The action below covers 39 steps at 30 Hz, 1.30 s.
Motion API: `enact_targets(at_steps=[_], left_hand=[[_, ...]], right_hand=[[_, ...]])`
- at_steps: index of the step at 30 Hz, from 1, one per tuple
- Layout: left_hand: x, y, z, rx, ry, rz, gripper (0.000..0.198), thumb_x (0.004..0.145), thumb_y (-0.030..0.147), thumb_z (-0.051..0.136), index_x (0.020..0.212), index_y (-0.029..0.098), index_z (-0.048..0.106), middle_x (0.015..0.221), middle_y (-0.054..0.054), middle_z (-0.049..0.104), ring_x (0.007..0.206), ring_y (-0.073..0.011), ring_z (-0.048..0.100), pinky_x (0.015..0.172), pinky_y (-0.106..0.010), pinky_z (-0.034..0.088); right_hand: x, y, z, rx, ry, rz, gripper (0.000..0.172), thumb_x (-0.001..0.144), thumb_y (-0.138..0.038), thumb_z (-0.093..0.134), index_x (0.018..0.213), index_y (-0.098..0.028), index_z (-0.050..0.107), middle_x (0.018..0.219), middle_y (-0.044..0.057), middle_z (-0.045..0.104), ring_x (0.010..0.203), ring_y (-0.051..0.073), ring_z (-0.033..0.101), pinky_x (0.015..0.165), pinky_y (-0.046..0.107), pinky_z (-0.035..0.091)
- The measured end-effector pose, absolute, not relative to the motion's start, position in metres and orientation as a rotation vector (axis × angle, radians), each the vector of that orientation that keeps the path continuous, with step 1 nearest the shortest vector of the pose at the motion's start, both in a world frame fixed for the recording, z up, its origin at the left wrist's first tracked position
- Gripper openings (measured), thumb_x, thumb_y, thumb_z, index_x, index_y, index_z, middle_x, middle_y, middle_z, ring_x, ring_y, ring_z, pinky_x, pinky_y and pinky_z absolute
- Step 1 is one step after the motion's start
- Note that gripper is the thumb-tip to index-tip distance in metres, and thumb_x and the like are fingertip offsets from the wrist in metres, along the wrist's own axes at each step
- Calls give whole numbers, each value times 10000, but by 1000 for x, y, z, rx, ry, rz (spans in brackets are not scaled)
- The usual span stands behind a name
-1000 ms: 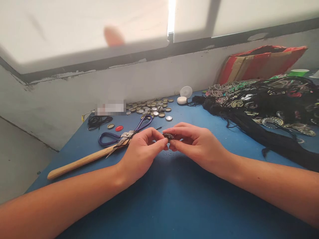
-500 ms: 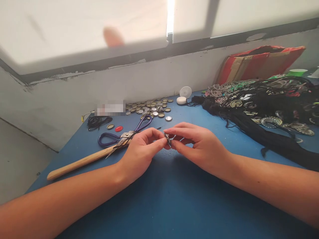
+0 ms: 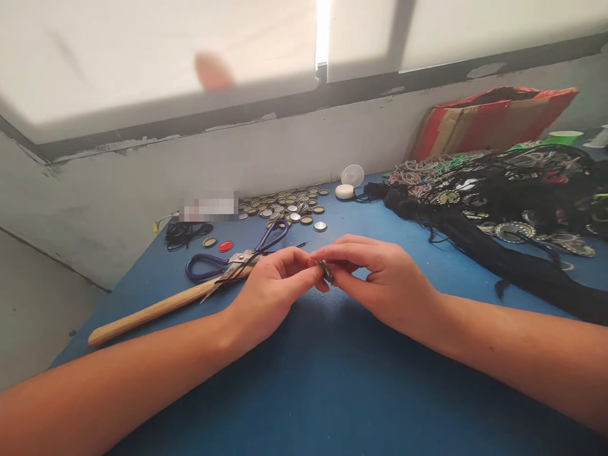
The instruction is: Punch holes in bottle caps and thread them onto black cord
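Between my two hands, above the middle of the blue table, a small metal bottle cap [image 3: 326, 272] is seen tilted, nearly edge-on. The thumb and fingers of my left hand [image 3: 280, 282] pinch it from the left. My right hand [image 3: 380, 269] grips it from the other side, and fingertips cover much of the cap. Just left of my left hand lie purple-handled scissors [image 3: 242, 258], resting across a wooden stick [image 3: 156, 315]. A heap of bottle caps [image 3: 280, 206] spreads behind the hands, with a single silver cap [image 3: 320, 226] nearer to them.
A long black tassel-like bundle [image 3: 456, 244] and a tangle of cords and metal pieces [image 3: 475, 177] fill the right side. Behind stands a red-striped cardboard box [image 3: 498, 126]. A white round container [image 3: 344, 191], black cord [image 3: 187, 234] and a red cap [image 3: 225, 246] lie farther back.
The bottle cap has turned slightly between my fingers, and my fingertips have shifted around it. The hands stay in nearly the same place.
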State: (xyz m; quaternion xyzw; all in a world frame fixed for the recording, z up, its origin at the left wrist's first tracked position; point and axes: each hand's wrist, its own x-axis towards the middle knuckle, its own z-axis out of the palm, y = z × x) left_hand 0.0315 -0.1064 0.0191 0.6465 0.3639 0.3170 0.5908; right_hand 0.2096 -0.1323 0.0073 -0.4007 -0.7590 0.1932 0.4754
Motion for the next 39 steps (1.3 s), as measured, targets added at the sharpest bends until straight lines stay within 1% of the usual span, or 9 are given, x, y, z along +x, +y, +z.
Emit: enact_targets(at_steps=[6,10,13,16,21,25,27,32,39], left_hand=[[32,-107,18,1443,854,692,378,789,400,730,1064,203,561,799,13,673,679,-65,572,615,-171,424],[33,-106,17,1431,796,711,272,779,326,741,960,165,615,858,-5,657,778,-97,619,723,-207,482],[33,-106,18,1429,826,731,188,789,268,717,913,164,620,879,-10,652,825,-124,644,778,-240,496],[34,-106,19,1464,911,729,152,806,267,687,907,176,619,841,-17,667,766,-120,639,700,-225,482],[32,-105,19,1479,945,721,153,812,280,676,918,181,627,835,-28,691,621,-85,575,561,-207,401],[30,-105,18,1487,942,751,150,825,275,668,936,185,623,841,-24,689,658,-87,579,554,-203,374],[29,-104,18,1478,925,764,163,827,290,672,940,185,620,848,-26,686,722,-99,599,554,-196,367],[29,-105,18,1465,902,764,171,820,299,684,926,184,617,844,-23,690,716,-94,592,543,-194,356],[30,-105,19,1468,927,745,158,818,289,676,923,182,624,818,-17,693,566,-62,513,526,-209,351]], right_hand=[[206,-138,10,-1021,-1761,660,326,813,-108,557,1111,-184,667,805,-14,643,661,83,592,624,221,511],[207,-137,11,-1041,-1663,832,300,811,-164,574,1096,-196,662,806,-13,651,704,105,603,648,242,517],[209,-135,12,-1069,-1564,843,263,789,-159,582,1029,-215,677,719,-37,595,647,87,540,592,221,468],[211,-133,12,-1125,-1531,823,198,775,-163,571,929,-219,683,689,-37,574,608,87,492,536,227,419],[214,-131,11,-1152,-1644,731,203,789,-179,526,926,-218,670,753,-5,636,682,127,574,606,271,471],[215,-129,11,-1106,-1727,600,301,749,-127,505,1004,-201,646,905,20,646,735,122,610,649,271,518],[214,-129,12,-1104,-1774,605,260,766,-162,540,999,-200,649,935,29,645,745,127,619,660,280,534],[214,-129,13,-1151,-1804,671,120,835,-308,610,894,-226,674,821,11,680,715,141,621,642,291,522],[214,-125,11,-1218,-1768,647,148,854,-347,594,786,-228,652,786,5,672,718,144,599,634,293,471]])
